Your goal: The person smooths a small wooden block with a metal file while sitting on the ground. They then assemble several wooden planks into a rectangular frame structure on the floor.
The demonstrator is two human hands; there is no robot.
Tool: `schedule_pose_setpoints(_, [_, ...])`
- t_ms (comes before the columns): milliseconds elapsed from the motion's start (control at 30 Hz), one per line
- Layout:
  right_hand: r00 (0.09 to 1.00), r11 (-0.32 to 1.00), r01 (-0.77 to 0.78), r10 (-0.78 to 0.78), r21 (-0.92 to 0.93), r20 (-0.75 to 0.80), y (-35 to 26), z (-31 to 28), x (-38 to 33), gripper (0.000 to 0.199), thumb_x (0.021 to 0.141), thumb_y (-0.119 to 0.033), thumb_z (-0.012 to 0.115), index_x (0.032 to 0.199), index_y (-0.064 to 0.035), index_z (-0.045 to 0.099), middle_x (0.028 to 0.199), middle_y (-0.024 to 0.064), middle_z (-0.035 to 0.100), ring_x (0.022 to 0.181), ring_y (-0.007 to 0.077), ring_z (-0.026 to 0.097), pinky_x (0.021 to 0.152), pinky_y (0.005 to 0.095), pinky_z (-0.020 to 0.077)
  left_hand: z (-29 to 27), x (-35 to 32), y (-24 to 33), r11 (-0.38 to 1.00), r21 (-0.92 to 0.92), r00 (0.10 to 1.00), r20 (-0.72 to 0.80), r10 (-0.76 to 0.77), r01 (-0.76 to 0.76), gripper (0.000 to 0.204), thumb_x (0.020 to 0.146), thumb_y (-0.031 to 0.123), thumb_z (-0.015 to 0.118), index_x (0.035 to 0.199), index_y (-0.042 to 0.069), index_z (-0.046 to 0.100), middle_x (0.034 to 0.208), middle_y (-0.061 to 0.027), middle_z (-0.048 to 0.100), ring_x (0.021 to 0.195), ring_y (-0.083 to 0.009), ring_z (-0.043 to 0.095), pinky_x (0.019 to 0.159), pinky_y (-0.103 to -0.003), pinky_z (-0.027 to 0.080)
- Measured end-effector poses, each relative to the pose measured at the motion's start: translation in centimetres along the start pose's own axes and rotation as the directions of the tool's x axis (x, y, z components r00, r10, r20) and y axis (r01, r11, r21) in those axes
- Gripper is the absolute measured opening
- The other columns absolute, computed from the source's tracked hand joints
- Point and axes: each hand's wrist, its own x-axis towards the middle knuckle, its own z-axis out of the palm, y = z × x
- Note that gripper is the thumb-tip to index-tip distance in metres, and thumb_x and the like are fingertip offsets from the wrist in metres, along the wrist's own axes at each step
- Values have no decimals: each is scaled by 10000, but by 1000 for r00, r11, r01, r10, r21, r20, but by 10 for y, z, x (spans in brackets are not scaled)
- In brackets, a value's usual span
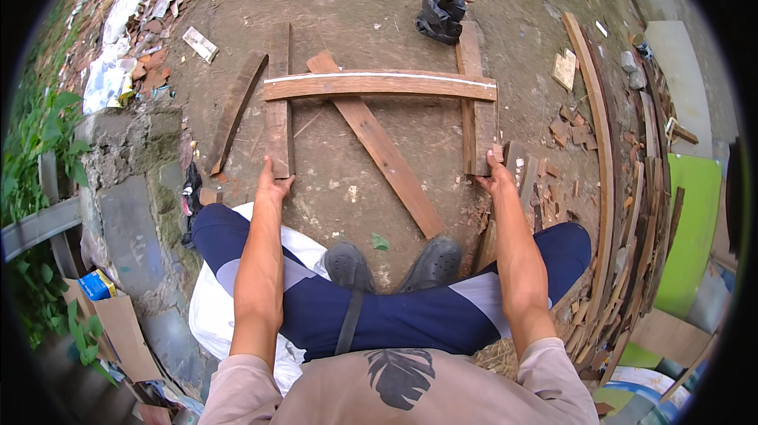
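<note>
My left hand [275,180] grips the near end of an upright-lying wooden plank [279,129], fingers along its outer side. On the other side, my right hand [497,175] grips the near end of a matching plank [484,127]. A wooden crosspiece [379,86] with a white strip along its top edge lies across both planks, joining them in an H-like shape. Whether it is fastened cannot be seen. A loose board [387,157] lies slantwise on the ground between the planks, its far end passing under the crosspiece.
A short dark board [237,113] lies left of the frame. Near the far right end sits a black plastic bag [440,11]. Long boards and wood scraps [632,243] pile up at the right, beside a green panel [685,228]. A broken concrete block [130,188] stands at the left.
</note>
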Motion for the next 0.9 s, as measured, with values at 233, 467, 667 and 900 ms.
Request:
schedule_pose_setpoints(233, [988,882,-55,-20,-468,-155,-5,21,-33,809,868,-526,738,1457,-46,457,1383,173,566,1211,331,577,944,509,524,-5,-4,6,918,381,989,-51,142,-113,798,937,570,597,1464,-3,423,1502,-202,457,1388,-351,441,1151,-497,334])
schedule_pose_setpoints(467, [884,381,407,-394,-830,253,-16,19,-58,1062,746,-528,827,1498,59,359,1412,266,539,1346,361,500,1115,391,399,5,-29,26,278,938,898,68,436,-206,1053,731,706,707,1234,-209,563,1292,-347,590,1249,-412,575,1040,-438,435])
schedule_pose_setpoints(667, [757,170,502,-561,-848,335,-8,4,-29,1059,689,-494,860,1474,51,402,1386,264,561,1285,362,556,1085,395,431,24,-44,22,59,989,850,86,519,-137,1064,673,790,690,1055,-203,657,1116,-385,647,1117,-473,636,963,-475,481])
schedule_pose_setpoints(900, [846,248,389,-476,-887,238,-9,11,-43,1018,696,-520,843,1435,57,447,1309,274,614,1228,376,597,1044,404,460,27,-55,13,17,996,806,63,588,-91,1093,686,836,638,1053,-193,664,1090,-383,655,1096,-482,639,949,-502,482])
